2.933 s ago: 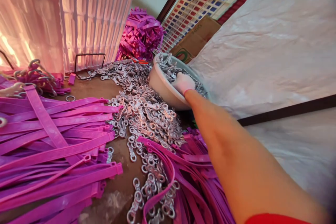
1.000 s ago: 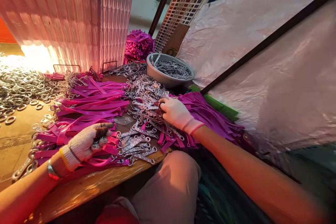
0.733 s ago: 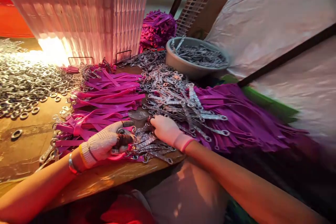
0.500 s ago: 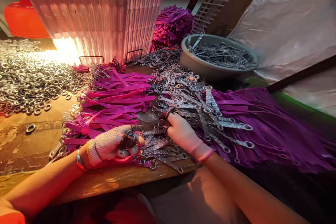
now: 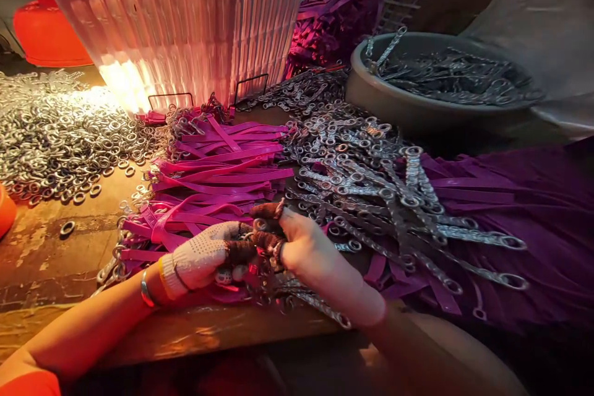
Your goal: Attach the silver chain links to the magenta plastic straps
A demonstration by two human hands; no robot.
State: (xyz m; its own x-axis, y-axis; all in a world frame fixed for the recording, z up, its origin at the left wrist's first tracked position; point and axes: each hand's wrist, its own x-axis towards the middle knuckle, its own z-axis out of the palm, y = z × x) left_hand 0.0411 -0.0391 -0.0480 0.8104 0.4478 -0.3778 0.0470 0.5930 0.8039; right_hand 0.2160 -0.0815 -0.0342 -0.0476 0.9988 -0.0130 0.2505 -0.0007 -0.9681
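Note:
My left hand (image 5: 208, 253), in a dotted white glove with dark fingertips, is closed around small metal rings that its fingers partly hide. Against it is my right hand (image 5: 310, 253), also gloved and dark at the fingertips. Its thumb and fingers pinch a metal piece with a ringed end (image 5: 260, 223); the rest of that piece is hidden. Below the hands, flat metal strips with looped ends (image 5: 320, 304) lie along the table edge. Pink straps (image 5: 223, 176) are layered just behind my left hand, and a heap of the looped metal strips (image 5: 352, 167) spreads behind my right.
Loose metal rings (image 5: 69, 136) are piled at the left on the wooden table (image 5: 41, 260). A ribbed translucent panel (image 5: 185, 25) stands behind, near a red gas cylinder (image 5: 51, 34). A grey basin (image 5: 417, 102) holds more strips. Purple straps (image 5: 492, 229) cover the right.
My right hand has come left from the heap of metal strips to meet my left hand, bringing a ringed metal piece. The view has shifted, moving the basin rightward in the picture.

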